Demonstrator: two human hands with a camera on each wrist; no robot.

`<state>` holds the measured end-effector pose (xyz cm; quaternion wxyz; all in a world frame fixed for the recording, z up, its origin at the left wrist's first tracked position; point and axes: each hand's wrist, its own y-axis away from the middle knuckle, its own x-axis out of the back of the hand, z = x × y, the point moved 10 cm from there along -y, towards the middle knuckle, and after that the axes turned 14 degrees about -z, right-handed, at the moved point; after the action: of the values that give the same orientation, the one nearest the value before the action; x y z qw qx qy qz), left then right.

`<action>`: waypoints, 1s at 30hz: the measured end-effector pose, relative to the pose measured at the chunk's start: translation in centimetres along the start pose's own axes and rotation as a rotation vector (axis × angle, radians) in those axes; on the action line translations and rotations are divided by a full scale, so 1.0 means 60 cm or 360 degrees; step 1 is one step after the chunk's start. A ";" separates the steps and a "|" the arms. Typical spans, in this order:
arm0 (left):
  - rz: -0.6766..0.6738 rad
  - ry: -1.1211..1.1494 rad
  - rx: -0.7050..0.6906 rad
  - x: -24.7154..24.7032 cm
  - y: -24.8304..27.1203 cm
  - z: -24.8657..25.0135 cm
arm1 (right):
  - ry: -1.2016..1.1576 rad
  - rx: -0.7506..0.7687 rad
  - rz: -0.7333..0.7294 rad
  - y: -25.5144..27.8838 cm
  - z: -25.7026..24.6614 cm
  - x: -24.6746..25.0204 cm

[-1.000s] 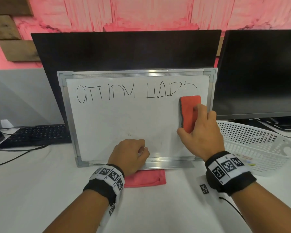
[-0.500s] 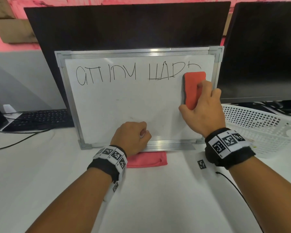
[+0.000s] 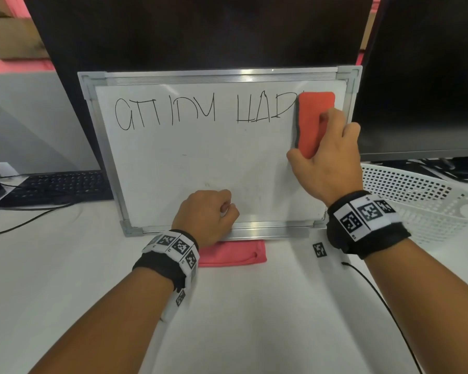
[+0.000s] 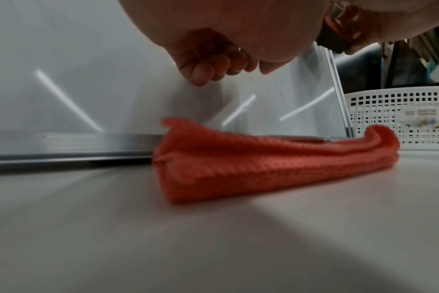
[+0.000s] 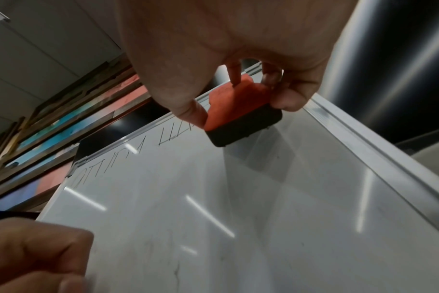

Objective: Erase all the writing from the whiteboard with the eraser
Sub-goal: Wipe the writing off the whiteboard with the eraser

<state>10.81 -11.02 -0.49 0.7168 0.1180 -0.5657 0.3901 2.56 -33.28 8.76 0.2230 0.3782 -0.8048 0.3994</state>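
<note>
head view: right hand (image 3: 327,157) grips the eraser (image 3: 312,120) against the whiteboard (image 3: 200,163), top right, over the writing (image 3: 200,110). left wrist view: left hand (image 4: 213,59) curled, holding nothing (knuckles against the board). right wrist view: fingers (image 5: 288,99) pinch the eraser's sides.

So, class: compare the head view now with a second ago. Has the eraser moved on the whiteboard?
Yes. The eraser in the right hand has gone up the whiteboard, toward its top frame edge, and now covers the last letter of the writing.

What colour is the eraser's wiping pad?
Black, under an orange-red body; the eraser shows it best in the right wrist view.
</note>
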 end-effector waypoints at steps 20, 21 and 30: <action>-0.0004 0.0020 0.0017 0.005 0.004 0.004 | -0.0009 0.0035 -0.0001 -0.004 -0.013 0.000; -0.0003 0.0021 0.0018 0.005 0.003 0.003 | -0.0018 0.0042 0.0011 -0.009 -0.017 0.004; -0.0001 0.0018 0.0023 0.004 0.004 0.002 | 0.0012 0.0102 -0.0059 0.012 -0.030 -0.028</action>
<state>10.58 -10.80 -0.31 0.7193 0.1210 -0.5589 0.3946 3.12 -30.83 8.33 0.2212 0.3984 -0.7835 0.4223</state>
